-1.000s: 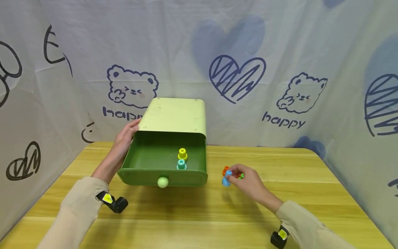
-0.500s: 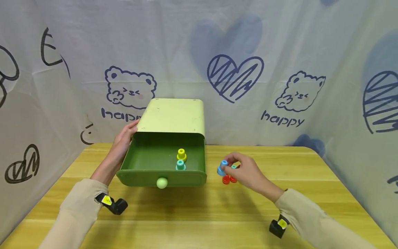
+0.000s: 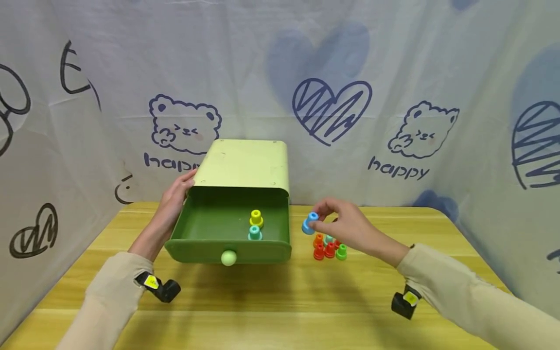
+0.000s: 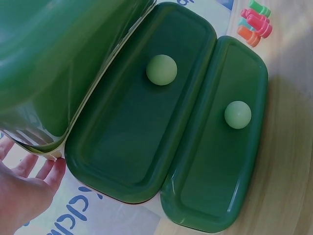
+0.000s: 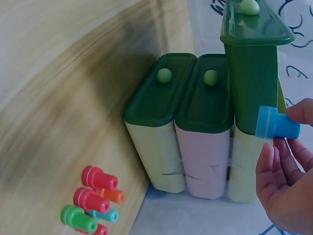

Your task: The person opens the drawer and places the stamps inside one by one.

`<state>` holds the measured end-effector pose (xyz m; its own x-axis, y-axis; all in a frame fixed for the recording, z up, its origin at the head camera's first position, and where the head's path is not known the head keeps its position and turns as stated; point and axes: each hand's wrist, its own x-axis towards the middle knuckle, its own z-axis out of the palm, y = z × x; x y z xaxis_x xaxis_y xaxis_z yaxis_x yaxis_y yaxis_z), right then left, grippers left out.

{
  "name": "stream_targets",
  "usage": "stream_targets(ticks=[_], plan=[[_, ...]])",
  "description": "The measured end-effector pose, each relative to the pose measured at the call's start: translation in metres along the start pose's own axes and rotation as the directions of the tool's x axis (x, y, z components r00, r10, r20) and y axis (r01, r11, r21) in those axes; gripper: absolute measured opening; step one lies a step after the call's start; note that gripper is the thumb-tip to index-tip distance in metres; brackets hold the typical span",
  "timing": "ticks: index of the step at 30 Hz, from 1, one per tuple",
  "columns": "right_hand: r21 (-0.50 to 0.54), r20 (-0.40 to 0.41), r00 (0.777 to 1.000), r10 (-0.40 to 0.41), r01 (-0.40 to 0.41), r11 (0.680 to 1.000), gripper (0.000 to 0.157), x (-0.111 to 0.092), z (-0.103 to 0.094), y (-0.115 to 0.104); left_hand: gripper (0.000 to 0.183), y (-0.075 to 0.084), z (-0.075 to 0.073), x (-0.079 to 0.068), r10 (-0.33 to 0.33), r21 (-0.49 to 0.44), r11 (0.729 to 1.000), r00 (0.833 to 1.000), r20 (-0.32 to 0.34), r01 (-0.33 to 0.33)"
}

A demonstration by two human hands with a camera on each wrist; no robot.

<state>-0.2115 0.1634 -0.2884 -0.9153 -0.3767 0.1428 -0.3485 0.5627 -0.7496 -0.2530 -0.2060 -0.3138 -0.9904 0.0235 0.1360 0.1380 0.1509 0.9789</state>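
My right hand (image 3: pixel 347 226) pinches a small blue toy stamp (image 3: pixel 309 223) by thumb and fingers, in the air right of the pulled-out drawer. In the right wrist view the blue stamp (image 5: pixel 276 122) has a wide base and a narrower handle. My left hand (image 3: pixel 172 201) rests its fingers against the left side of the pale green drawer cabinet (image 3: pixel 242 163). Its fingertips touch the cabinet's edge in the left wrist view. The green top drawer (image 3: pixel 205 250) stands open, with a yellow stamp (image 3: pixel 256 218) and a teal stamp (image 3: pixel 255 233) upright inside it.
Below my right hand, several stamps stand on the wooden table (image 3: pixel 280 311), including a red stamp (image 3: pixel 319 252) and a green stamp (image 3: pixel 341 252). Two lower drawers (image 4: pixel 129 112) with round knobs are closed. A printed cloth (image 3: pixel 253 73) hangs behind the table.
My right hand has lifted the blue stamp up from among the stamps on the table and slightly left toward the drawer. The left hand stays on the cabinet.
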Motion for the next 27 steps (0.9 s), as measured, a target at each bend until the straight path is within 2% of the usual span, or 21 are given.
stream_targets(ticks=[5, 12, 21, 27], plan=[[-0.015, 0.023, 1.0, -0.013, 0.013, 1.0, 0.022, 0.003, -0.006, -0.01, 0.06, 0.0, -0.001, 0.0, 0.008, 0.014, 1.0, 1.0, -0.006, -0.008], [-0.008, 0.033, 0.997, -0.074, 0.074, 0.997, 0.022, 0.012, -0.008, -0.023, 0.06, -0.001, 0.0, 0.0, 0.01, 0.01, 1.0, 1.0, -0.003, -0.01], [0.034, 0.039, 0.998, -0.042, 0.041, 0.999, 0.027, 0.023, -0.008, -0.039, 0.06, -0.001, 0.001, 0.0, 0.01, 0.011, 1.0, 1.0, -0.002, -0.01], [0.039, 0.031, 0.997, -0.072, 0.071, 0.997, 0.027, 0.031, -0.005, -0.045, 0.06, -0.001, 0.002, 0.0, 0.012, 0.005, 1.0, 1.0, 0.002, -0.012]])
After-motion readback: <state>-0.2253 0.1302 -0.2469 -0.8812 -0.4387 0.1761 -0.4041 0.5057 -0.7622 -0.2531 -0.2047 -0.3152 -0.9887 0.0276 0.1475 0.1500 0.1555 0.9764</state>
